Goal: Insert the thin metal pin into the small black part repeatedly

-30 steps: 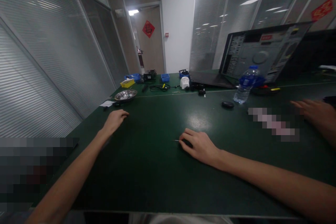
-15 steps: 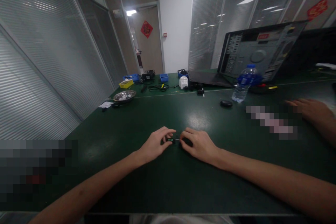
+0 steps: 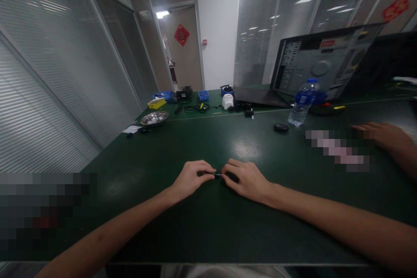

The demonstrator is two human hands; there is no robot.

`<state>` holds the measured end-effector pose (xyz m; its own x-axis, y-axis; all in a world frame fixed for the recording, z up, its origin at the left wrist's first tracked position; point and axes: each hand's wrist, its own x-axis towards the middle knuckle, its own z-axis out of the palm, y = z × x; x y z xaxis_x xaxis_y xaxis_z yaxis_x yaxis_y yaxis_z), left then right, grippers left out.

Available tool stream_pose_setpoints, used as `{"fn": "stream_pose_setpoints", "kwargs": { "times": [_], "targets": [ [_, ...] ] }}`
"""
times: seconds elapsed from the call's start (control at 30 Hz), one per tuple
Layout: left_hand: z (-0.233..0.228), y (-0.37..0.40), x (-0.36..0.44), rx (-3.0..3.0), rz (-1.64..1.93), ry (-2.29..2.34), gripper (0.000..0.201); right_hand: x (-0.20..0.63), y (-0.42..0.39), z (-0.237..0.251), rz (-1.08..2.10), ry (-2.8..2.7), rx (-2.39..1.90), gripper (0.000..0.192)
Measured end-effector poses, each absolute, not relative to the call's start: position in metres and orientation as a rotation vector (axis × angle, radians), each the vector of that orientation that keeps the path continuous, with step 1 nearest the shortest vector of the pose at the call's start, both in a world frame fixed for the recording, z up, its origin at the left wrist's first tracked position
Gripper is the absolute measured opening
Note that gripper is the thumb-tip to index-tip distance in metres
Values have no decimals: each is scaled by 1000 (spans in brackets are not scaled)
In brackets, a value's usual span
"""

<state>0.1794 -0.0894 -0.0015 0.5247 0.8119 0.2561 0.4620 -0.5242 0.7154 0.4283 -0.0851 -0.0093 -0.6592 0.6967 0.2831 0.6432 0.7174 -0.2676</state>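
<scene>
Low over the green table, my left hand (image 3: 190, 181) is closed in a pinch at the left end of a small dark piece with a thin metal shaft (image 3: 218, 175). Its fingertips cover most of the dark part. From the other side my right hand (image 3: 248, 178) pinches the shaft's right end between thumb and fingers. A dark patch shows inside the curl of the right hand, and I cannot tell whether it is an object or shadow. The exact kind of the small piece is too small to make out.
A black mouse (image 3: 281, 127) and a water bottle (image 3: 302, 103) stand ahead right, before a computer case (image 3: 321, 67). Another person's hand (image 3: 384, 134) rests at far right. A metal bowl (image 3: 154, 118), a yellow tray (image 3: 157, 103) and cables (image 3: 197, 107) lie at the back left.
My left thumb and fingers have closed together on the small dark piece, hiding its green-marked face. My right hand keeps nearly the same place at the shaft.
</scene>
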Motion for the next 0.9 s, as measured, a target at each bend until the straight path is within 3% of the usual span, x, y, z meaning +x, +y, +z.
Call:
{"fn": "stream_pose_setpoints", "kwargs": {
  "times": [0.63,0.9],
  "targets": [
    [-10,-74,177,2108,871,1154,20,425,-84,-11,123,-2649,-920,18],
    [-15,-62,163,2240,718,1186,24,426,-85,-9,171,-2630,-947,20]
  ]
}}
